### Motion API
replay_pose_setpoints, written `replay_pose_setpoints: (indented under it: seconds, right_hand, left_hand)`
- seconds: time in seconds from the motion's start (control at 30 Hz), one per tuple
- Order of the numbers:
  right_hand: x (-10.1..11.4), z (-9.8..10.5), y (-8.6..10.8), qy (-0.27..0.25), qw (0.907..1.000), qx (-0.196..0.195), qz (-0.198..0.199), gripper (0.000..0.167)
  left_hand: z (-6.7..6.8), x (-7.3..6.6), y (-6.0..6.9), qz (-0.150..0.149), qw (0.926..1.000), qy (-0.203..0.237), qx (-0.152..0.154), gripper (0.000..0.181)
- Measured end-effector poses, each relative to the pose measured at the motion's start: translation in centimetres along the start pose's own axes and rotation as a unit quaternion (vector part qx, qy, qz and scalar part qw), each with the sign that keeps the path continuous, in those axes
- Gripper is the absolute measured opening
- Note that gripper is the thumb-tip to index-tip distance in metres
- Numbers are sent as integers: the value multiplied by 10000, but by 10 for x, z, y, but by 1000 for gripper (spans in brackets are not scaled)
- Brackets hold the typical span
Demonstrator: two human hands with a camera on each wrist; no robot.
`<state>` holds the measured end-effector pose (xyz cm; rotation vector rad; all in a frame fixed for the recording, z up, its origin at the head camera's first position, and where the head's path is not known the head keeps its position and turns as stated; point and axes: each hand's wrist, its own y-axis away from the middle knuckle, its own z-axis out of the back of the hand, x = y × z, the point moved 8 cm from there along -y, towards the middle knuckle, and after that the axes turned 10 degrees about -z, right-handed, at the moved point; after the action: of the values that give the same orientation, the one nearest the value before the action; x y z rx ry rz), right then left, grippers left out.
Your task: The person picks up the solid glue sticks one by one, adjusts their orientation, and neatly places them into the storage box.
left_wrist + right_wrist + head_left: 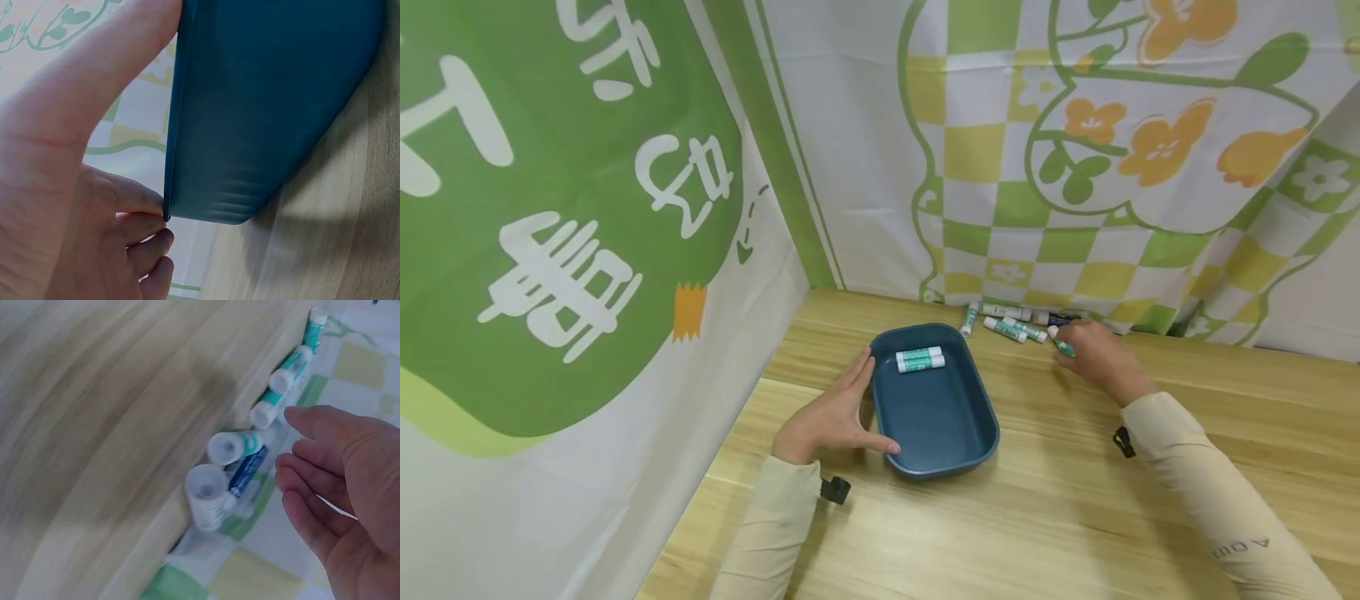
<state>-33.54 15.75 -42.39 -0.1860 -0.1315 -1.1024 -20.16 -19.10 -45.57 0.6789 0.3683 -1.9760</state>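
Your left hand (829, 418) touched the tray (936, 417), spread wide; your right hand (1097, 357) hung parted by tubes (1005, 329). Cloth (1000, 200) backed them.

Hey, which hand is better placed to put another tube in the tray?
Probably the right hand: it is right by the loose tubes at the curtain, while the left hand touches the rim of the tray, farther from them.

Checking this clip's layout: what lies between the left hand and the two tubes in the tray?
The tray's left wall, as the head view shows.
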Motion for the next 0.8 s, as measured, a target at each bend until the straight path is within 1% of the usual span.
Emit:
replay_pose_setpoints:
  seconds: [0.1,0.17,0.27,0.4,0.47,0.57,0.63,0.73,0.8]
  right_hand:
    - [-8,0,0,-31,9998,-165,-67,19]
    - [-13,-2,-1,-17,9998,-171,-143,20]
    - [-19,-7,-4,20,9996,-68,-290,21]
    - [-25,-15,-11,162,9983,195,-517,10]
    - [-27,-19,-14,267,9970,348,-636,16]
    - [-29,-23,-16,313,9951,436,-827,26]
    - [-30,-25,-18,321,9943,370,-945,28]
    - [-30,-27,-19,368,9935,153,-1063,29]
    - [-28,-28,-21,433,9933,-38,-1073,27]
  left_hand:
    - [1,1,0,-3,10000,11,-19,149]
    - [1,1,1,9,10000,16,-20,149]
    - [1,1,1,19,10000,13,-22,149]
    - [2,2,1,6,10000,30,-42,149]
    - [1,3,1,0,10000,28,-42,149]
    - [1,3,1,1,10000,1,-18,148]
    - [0,3,1,8,10000,-22,-11,148]
    - [0,2,1,11,10000,-16,-17,149]
    - [0,2,1,15,10000,-3,-22,149]
